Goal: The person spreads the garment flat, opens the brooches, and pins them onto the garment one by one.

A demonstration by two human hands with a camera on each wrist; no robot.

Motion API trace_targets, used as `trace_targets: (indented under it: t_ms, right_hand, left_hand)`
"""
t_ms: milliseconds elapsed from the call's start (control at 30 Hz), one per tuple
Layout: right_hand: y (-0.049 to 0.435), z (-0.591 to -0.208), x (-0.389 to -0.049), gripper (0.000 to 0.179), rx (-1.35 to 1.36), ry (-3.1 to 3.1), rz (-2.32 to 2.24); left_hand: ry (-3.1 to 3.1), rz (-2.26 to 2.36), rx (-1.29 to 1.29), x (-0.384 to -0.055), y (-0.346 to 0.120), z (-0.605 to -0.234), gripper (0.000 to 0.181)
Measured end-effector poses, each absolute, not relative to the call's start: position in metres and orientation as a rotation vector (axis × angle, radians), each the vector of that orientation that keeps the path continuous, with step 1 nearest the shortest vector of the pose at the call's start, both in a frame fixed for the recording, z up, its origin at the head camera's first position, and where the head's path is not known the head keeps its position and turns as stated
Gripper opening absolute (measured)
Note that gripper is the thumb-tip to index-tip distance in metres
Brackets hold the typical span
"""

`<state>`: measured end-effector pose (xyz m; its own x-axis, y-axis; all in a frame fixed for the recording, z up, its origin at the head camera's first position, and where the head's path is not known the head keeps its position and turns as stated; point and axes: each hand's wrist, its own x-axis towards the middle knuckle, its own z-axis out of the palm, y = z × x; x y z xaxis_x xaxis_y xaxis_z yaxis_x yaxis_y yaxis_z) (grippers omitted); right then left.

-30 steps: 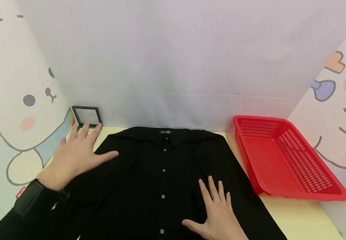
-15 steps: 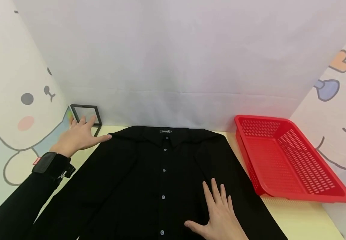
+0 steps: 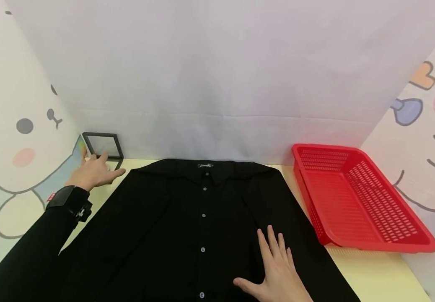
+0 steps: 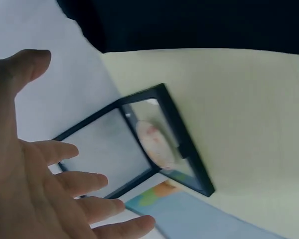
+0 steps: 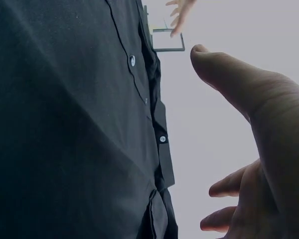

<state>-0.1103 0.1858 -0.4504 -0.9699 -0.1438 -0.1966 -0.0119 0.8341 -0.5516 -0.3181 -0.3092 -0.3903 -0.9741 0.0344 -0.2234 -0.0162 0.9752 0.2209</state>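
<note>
A black button-up shirt (image 3: 164, 218) lies spread out front side up, collar toward the back wall. My left hand (image 3: 93, 172) reaches over the far left corner, fingers spread and holding nothing. Just by its fingertips stands a small black-framed hinged case (image 4: 187, 137) with clear panels, its lid raised against the wall. Inside the case's lower half shows an oval, pinkish-white piece (image 4: 154, 144), somewhat blurred. My right hand (image 3: 275, 268) hovers with spread fingers over the shirt's right front, gripping nothing. In the right wrist view its thumb and fingertips are apart from the cloth.
To the right of the shirt a red perforated plastic basket (image 3: 353, 201) stands on the pale yellow table (image 3: 376, 272). A white wall (image 3: 217, 84) closes off the back, and cartoon-printed panels flank both sides.
My left hand has moved from over the shirt's left sleeve farther away, to the black-framed case, its fingers staying spread. The right hand has hardly shifted; shirt and basket lie as before.
</note>
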Motion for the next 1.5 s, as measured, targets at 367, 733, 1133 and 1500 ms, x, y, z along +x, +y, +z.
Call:
trace_targets:
  t_ms: [367, 733, 1133, 1500]
  right_hand:
    - [0.186, -0.451, -0.107, 0.121, -0.104, 2.707, -0.923]
    - [0.185, -0.451, -0.107, 0.120, -0.114, 2.685, -0.966]
    - [0.185, -0.448, -0.106, 0.119, -0.112, 2.655, -0.993]
    - [0.187, -0.450, -0.107, 0.116, -0.091, 2.628, -1.015]
  left_hand:
    - [2.876, 0.358, -0.138, -0.325, -0.325, -0.408, 0.076]
    - [2.969, 0.435, -0.152, -0.333, -0.327, -0.424, 0.021]
    - [3.181, 0.439, -0.106, -0.333, -0.329, -0.437, 0.042]
    - [3.401, 0.471, -0.042, -0.326, -0.332, -0.439, 0.028]
